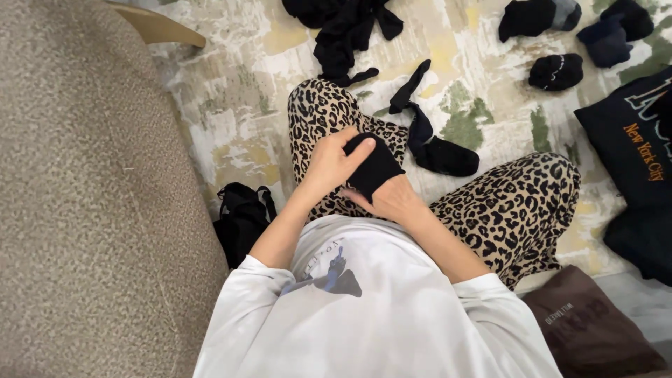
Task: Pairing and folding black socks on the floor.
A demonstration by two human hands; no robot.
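I hold a black sock (376, 166) in both grips, above my lap: my left hand (329, 164) pinches its top edge, my right hand (393, 199) supports it from below. More dark socks (434, 143) lie farther away on the rug (245, 91).

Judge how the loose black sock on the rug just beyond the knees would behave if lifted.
The loose black sock lies crumpled and bent, so it would probably droop limply. It looks thin and light. Being soft fabric on the rug, it should bunch rather than slide or roll.

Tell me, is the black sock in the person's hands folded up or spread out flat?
Folded up: the black sock is a short, thick bundle, gripped by the left hand from above and the right hand beneath.
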